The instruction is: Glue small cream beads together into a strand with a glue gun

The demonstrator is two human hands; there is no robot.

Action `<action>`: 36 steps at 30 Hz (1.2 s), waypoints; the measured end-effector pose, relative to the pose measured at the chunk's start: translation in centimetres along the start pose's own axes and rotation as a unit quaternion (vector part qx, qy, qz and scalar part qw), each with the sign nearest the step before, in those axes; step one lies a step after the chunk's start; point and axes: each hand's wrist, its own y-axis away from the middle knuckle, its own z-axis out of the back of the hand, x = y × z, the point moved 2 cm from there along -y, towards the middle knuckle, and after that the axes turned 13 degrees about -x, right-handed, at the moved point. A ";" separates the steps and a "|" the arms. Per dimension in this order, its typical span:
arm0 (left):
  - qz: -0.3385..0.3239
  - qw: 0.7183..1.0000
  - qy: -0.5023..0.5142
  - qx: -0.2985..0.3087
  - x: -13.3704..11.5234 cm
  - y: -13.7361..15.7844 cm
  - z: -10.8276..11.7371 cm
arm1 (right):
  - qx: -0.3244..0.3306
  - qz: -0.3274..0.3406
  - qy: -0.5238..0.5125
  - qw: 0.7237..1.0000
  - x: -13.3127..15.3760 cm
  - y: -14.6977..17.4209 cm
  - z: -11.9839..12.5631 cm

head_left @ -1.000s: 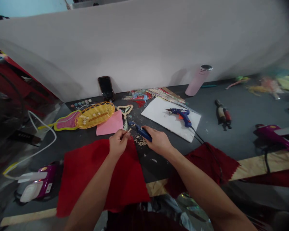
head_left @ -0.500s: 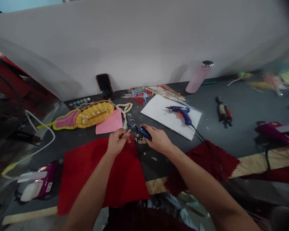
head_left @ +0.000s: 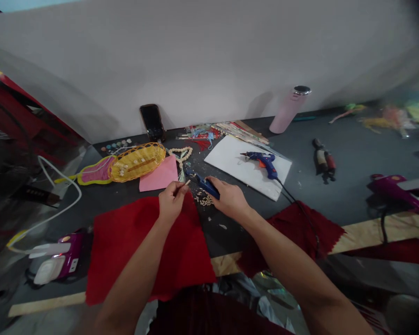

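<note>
My left hand (head_left: 172, 199) pinches a short, thin, pale stick (head_left: 187, 183) between thumb and fingers, above the edge of a red felt sheet (head_left: 125, 242). In my right hand (head_left: 231, 199) is a blue pliers-like tool (head_left: 206, 186), its head pointing left toward the stick, a small gap apart from it. Whether its jaws are open is too small to see. Below the tool lies a pile of small pale pieces (head_left: 205, 199) on the dark table. A beaded loop with a pale tassel (head_left: 180, 157) lies just beyond my hands.
A blue glue gun (head_left: 261, 160) rests on a white board (head_left: 226, 156), its cord running over dark red cloth (head_left: 300, 228). A yellow basket (head_left: 153, 156) and pink paper (head_left: 160, 176) lie left. A phone (head_left: 152, 122) and pink bottle (head_left: 288, 111) stand behind. Purple devices (head_left: 70, 256) flank both sides.
My left hand has moved slightly up, and the stick in it is tilted a little differently. The blue tool stays in my right hand. The view has shifted slightly.
</note>
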 end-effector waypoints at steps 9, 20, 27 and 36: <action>-0.007 0.997 0.057 0.052 0.3 -0.5 0.1 | 0.005 0.037 -0.046 0.998 -0.3 -0.2 0.1; 0.004 0.991 0.113 0.068 0.6 -0.4 -0.1 | 0.002 0.048 -0.080 0.996 -0.3 -0.1 0.2; -0.005 0.994 0.097 0.055 0.2 -0.4 0.0 | 0.003 0.044 -0.047 0.998 -0.1 -0.1 0.3; -0.016 0.996 0.074 0.039 0.0 -0.1 0.2 | 0.008 0.024 -0.009 1.000 0.3 0.2 0.3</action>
